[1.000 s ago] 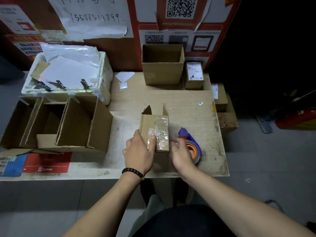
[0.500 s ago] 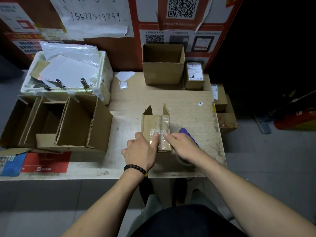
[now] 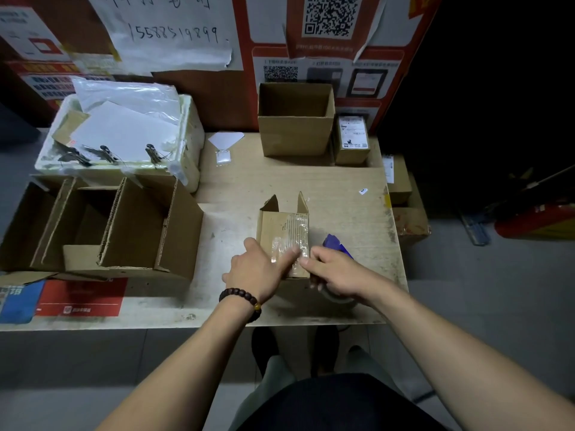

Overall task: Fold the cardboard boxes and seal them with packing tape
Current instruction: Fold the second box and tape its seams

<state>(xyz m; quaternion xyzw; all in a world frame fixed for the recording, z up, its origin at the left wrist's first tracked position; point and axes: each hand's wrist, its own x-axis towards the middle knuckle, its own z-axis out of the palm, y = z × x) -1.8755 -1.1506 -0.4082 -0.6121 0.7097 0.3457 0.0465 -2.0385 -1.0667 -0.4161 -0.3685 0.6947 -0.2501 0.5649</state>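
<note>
The small cardboard box point(image 3: 283, 237) lies on its side on the bench point(image 3: 342, 194), directly ahead of both hands, with its open flaps pointing away from the person. A strip of clear packing tape point(image 3: 287, 248) crosses the top face near its closed end.

The left hand point(image 3: 256, 270) has its fingers laid out flat on the tape, thumb spread wide toward the box's left edge; its grip is open and pressing, holding nothing. The right hand point(image 3: 337, 272) comes in from the other side with its index finger extended onto the tape just beside the left fingertips; its other fingers are curled loosely, and I cannot tell whether they hold anything beneath the palm. Under and just behind the right hand sits the tape dispenser point(image 3: 337, 245), of which a purple part and a grey edge show.

The box looks light and thin-walled, likely to slide or dent under a hard push, so pressure is best spread with flat fingers while one hand braces a side wall. The tape is slick on top and will crease if rubbed unevenly. To lift or turn the box, a hold across two opposite side walls near the closed end seems soundest; the loose flaps would bend.

Left of the left hand stands a group of larger open cartons point(image 3: 124, 225).
</note>
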